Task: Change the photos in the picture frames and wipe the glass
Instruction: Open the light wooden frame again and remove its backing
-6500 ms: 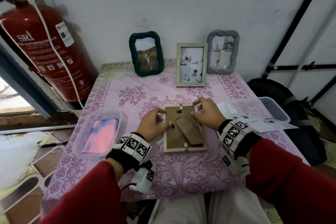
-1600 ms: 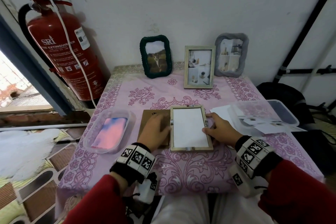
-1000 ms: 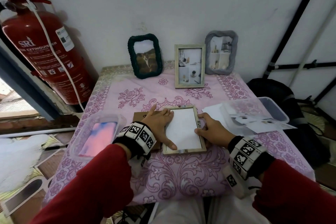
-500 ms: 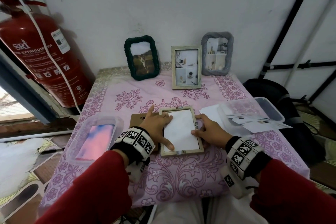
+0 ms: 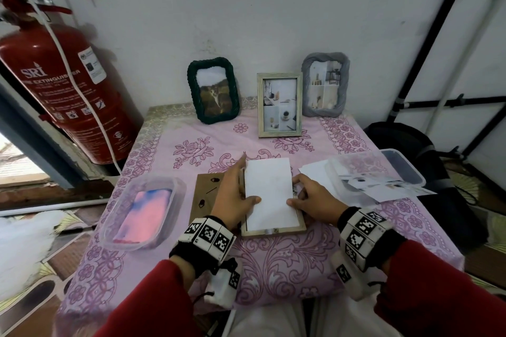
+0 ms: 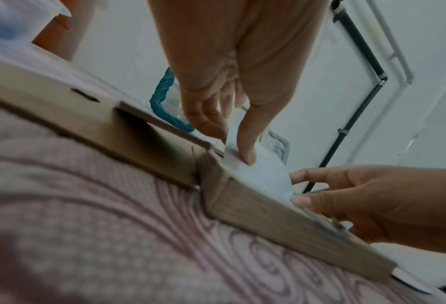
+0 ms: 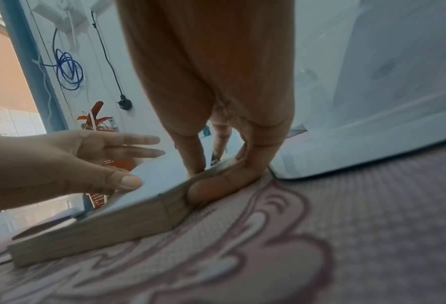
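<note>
A light wooden picture frame (image 5: 273, 231) lies face down on the pink tablecloth. A white photo (image 5: 269, 191), back side up, sits in it with its far end raised above the frame's rim. My left hand (image 5: 235, 194) pinches the photo's left edge, thumb on top and fingers beneath, as the left wrist view shows at the left hand (image 6: 232, 131) and photo (image 6: 265, 170). My right hand (image 5: 306, 197) grips the frame's right rail, thumb on top and fingers curled along the outside (image 7: 216, 185). The brown backing board (image 5: 205, 191) lies to the left of the frame.
Three framed photos stand against the wall: green (image 5: 213, 90), wooden (image 5: 279, 104), grey (image 5: 325, 84). A clear tub with a pink-blue cloth (image 5: 142, 210) is at the left. A clear tub (image 5: 397, 169) and loose photos (image 5: 383, 189) are at the right. A fire extinguisher (image 5: 60, 96) stands left.
The backing board came off and now lies to the left. In the last half second the photo's far end rose out of the frame as my left hand took its edge.
</note>
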`<state>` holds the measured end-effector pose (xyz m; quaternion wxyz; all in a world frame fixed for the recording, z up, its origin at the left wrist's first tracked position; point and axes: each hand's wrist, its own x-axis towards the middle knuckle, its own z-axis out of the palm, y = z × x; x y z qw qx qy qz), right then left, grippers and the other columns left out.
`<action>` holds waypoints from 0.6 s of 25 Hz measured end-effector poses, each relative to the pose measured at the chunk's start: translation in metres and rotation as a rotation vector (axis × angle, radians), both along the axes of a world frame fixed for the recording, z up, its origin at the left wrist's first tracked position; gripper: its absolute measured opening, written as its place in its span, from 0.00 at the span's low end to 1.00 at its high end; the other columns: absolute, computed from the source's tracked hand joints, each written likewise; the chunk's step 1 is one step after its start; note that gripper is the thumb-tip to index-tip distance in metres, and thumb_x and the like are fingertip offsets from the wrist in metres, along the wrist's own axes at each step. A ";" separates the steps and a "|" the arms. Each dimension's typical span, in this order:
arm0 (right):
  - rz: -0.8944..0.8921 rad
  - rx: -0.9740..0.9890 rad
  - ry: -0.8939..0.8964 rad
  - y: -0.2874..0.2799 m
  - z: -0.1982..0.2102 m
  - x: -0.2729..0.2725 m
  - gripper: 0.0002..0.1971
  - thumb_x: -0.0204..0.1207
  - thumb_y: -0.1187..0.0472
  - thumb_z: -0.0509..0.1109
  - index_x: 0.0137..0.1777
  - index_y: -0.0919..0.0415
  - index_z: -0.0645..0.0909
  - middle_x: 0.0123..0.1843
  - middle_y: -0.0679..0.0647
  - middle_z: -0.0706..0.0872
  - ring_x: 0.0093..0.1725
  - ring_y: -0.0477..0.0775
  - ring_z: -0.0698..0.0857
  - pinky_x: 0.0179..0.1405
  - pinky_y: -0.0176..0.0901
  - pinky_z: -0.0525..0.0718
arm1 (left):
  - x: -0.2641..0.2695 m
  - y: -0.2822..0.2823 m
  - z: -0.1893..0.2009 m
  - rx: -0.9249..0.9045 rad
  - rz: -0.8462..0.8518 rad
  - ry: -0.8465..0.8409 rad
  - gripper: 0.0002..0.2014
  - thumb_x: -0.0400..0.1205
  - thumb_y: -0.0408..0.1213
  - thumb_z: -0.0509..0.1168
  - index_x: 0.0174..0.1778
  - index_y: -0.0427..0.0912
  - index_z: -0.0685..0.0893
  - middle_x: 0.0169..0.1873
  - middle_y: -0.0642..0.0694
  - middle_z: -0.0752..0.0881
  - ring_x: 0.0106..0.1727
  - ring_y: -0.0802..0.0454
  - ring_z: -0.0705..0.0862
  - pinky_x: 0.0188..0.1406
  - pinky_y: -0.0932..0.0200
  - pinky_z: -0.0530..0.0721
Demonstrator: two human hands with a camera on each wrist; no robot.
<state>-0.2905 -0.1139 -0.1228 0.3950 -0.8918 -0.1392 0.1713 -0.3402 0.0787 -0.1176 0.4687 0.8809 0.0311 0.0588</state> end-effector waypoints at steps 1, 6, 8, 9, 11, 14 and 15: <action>-0.006 0.007 0.003 0.000 -0.001 0.000 0.19 0.75 0.65 0.71 0.64 0.65 0.71 0.31 0.50 0.73 0.42 0.54 0.75 0.42 0.39 0.71 | 0.000 0.000 -0.001 -0.020 0.036 -0.001 0.46 0.70 0.26 0.74 0.81 0.44 0.56 0.71 0.41 0.70 0.70 0.44 0.73 0.68 0.46 0.76; -0.058 0.053 0.036 -0.001 0.001 -0.002 0.23 0.73 0.63 0.73 0.66 0.61 0.69 0.34 0.53 0.75 0.41 0.53 0.76 0.38 0.40 0.75 | -0.002 0.002 -0.005 -0.227 0.068 0.014 0.26 0.74 0.22 0.70 0.68 0.34 0.75 0.49 0.39 0.84 0.39 0.52 0.80 0.49 0.54 0.83; -0.067 0.017 -0.036 -0.001 0.003 -0.006 0.24 0.73 0.63 0.73 0.66 0.63 0.70 0.40 0.56 0.78 0.43 0.53 0.77 0.40 0.41 0.73 | -0.001 0.005 -0.003 -0.280 0.088 -0.020 0.24 0.74 0.20 0.69 0.66 0.34 0.77 0.45 0.41 0.83 0.36 0.52 0.79 0.48 0.53 0.83; -0.065 -0.001 -0.105 0.000 0.005 -0.008 0.23 0.74 0.62 0.73 0.66 0.63 0.71 0.44 0.56 0.77 0.44 0.52 0.76 0.43 0.40 0.72 | 0.001 0.005 -0.001 -0.302 0.105 -0.040 0.24 0.73 0.20 0.69 0.65 0.34 0.77 0.42 0.43 0.82 0.35 0.54 0.79 0.47 0.54 0.83; -0.031 -0.054 -0.295 -0.001 0.013 -0.016 0.18 0.75 0.61 0.70 0.65 0.60 0.73 0.50 0.54 0.75 0.48 0.51 0.76 0.47 0.41 0.73 | 0.004 0.006 0.004 -0.347 0.124 -0.072 0.23 0.73 0.19 0.69 0.65 0.35 0.78 0.36 0.49 0.78 0.28 0.65 0.77 0.42 0.64 0.81; -0.031 -0.287 -0.668 -0.010 0.032 -0.024 0.14 0.76 0.60 0.65 0.62 0.54 0.76 0.54 0.52 0.78 0.56 0.54 0.76 0.52 0.47 0.71 | 0.009 0.002 0.007 -0.416 0.134 -0.085 0.23 0.74 0.19 0.69 0.65 0.36 0.78 0.33 0.51 0.76 0.23 0.68 0.75 0.35 0.73 0.79; -0.059 -0.386 -0.734 -0.016 0.038 -0.024 0.14 0.76 0.59 0.65 0.62 0.53 0.76 0.55 0.52 0.79 0.57 0.56 0.75 0.52 0.48 0.69 | 0.010 0.000 0.008 -0.447 0.139 -0.089 0.23 0.74 0.19 0.68 0.65 0.35 0.78 0.33 0.51 0.76 0.23 0.68 0.75 0.36 0.71 0.80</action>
